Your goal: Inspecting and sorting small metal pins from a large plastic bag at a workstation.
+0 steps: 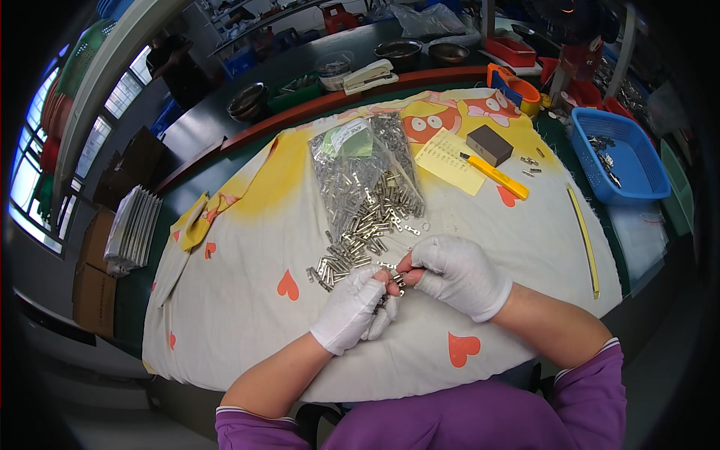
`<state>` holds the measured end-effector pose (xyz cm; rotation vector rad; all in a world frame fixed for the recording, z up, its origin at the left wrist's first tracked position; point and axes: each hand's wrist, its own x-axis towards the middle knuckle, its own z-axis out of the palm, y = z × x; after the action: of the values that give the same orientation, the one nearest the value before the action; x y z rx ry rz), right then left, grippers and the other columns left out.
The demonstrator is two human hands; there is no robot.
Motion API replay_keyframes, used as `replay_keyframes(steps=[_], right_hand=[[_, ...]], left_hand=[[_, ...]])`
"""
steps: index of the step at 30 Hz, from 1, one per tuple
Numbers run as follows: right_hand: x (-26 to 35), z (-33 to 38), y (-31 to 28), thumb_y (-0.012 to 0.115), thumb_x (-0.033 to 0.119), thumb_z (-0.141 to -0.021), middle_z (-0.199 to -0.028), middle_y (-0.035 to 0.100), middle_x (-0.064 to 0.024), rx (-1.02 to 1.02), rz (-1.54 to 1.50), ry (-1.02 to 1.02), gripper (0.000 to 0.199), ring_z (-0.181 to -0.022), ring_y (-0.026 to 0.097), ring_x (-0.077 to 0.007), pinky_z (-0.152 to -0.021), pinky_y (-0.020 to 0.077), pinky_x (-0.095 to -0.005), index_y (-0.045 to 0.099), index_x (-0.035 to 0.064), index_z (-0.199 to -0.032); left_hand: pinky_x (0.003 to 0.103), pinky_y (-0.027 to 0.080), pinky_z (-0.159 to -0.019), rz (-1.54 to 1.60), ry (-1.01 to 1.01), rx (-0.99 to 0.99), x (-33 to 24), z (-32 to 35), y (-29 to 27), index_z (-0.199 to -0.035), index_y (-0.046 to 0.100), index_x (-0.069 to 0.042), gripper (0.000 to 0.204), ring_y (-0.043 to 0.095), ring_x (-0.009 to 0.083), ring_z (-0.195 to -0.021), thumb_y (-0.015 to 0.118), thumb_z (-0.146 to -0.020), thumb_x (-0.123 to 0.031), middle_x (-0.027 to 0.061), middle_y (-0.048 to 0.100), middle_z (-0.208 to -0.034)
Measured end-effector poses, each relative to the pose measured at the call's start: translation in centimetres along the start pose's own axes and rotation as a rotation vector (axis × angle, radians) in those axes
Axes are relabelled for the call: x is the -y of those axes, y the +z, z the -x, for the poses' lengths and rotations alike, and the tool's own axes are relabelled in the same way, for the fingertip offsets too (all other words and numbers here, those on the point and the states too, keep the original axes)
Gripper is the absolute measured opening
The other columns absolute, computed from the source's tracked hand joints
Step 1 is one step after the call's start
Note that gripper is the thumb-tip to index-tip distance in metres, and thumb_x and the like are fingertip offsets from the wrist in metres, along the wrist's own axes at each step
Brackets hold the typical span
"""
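Observation:
Both hands wear white gloves with bare fingertips and meet in front of a heap of small metal parts. My left hand (355, 309) is closed around several small metal parts, some showing at its fingertips. My right hand (459, 276) pinches at a small metal part (398, 281) beside the left fingertips. Just beyond them, the heap of shiny narrow parts with holes (367, 234) spills from the mouth of a clear plastic bag (337, 176). The bag lies on its side, filled with more of them.
A yellow cutter knife (495, 177) and a yellow paper slip (448, 161) lie beside a dark block (490, 145) on the heart-patterned cloth (247, 300). A blue basket (619, 161) with metal parts stands at right, near a yellow strip (583, 241). Dark bowls (398, 52) stand behind.

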<state>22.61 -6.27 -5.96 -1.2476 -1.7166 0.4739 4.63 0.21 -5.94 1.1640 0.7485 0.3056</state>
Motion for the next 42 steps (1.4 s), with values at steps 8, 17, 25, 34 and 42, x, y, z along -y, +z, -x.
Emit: replay_keyframes(steps=[8,17,25,34,42], right_hand=[[0.2,-0.1,0.0,0.069,0.002,-0.068,-0.074,0.060,-0.0088,-0.018,-0.051,0.038,0.014,-0.067,0.059,-0.0232,-0.061,0.0472,-0.0295,0.060,0.0035,-0.079],[0.3,0.0,0.0,0.068,-0.001,-0.069,-0.072,0.060,-0.0095,-0.032,-0.085,0.150,0.014,-0.067,0.059,-0.0198,-0.061,0.0469,-0.0278,0.059,0.0023,-0.079],[0.1,-0.4,0.6,0.066,-0.003,-0.068,-0.075,0.059,-0.0095,-0.019,-0.065,-0.060,0.015,-0.068,0.058,-0.0231,-0.062,0.0469,-0.0284,0.061,0.0027,-0.081],[-0.6,-0.8,-0.2,0.065,0.012,-0.067,-0.080,0.056,-0.0087,0.078,0.397,-0.003,0.009,-0.076,0.056,-0.0275,-0.066,0.0452,-0.0394,0.064,0.0082,-0.076],[-0.1,-0.6,-0.1,0.063,0.009,-0.067,-0.074,0.057,-0.0116,0.084,0.480,0.040,0.006,-0.076,0.056,-0.0307,-0.064,0.0448,-0.0407,0.059,0.0052,-0.070]], left_hand=[[0.017,0.030,-0.037,0.272,-0.041,0.027,0.3,-0.2,-0.1,-0.085,0.048,-0.008,0.016,0.042,0.0068,-0.046,0.053,-0.089,-0.023,0.0032,0.053,-0.065],[0.016,0.036,-0.042,0.261,0.011,0.151,0.1,0.0,-0.8,-0.092,0.049,-0.007,0.017,0.051,0.0082,-0.058,0.056,-0.087,-0.022,0.0047,0.057,-0.070],[0.020,0.028,-0.038,0.261,0.072,0.110,0.2,-0.6,-0.4,-0.086,0.048,-0.008,0.024,0.041,0.0079,-0.044,0.052,-0.089,-0.032,0.0046,0.055,-0.073],[0.021,0.025,-0.039,0.402,0.080,0.129,-0.2,-0.4,-0.9,-0.085,0.047,-0.011,0.023,0.032,0.0069,-0.040,0.052,-0.089,-0.032,0.0030,0.048,-0.068],[0.020,0.023,-0.037,0.308,0.117,0.129,0.0,-0.5,-0.6,-0.088,0.046,-0.010,0.018,0.032,0.0067,-0.039,0.053,-0.089,-0.027,0.0038,0.047,-0.065]])
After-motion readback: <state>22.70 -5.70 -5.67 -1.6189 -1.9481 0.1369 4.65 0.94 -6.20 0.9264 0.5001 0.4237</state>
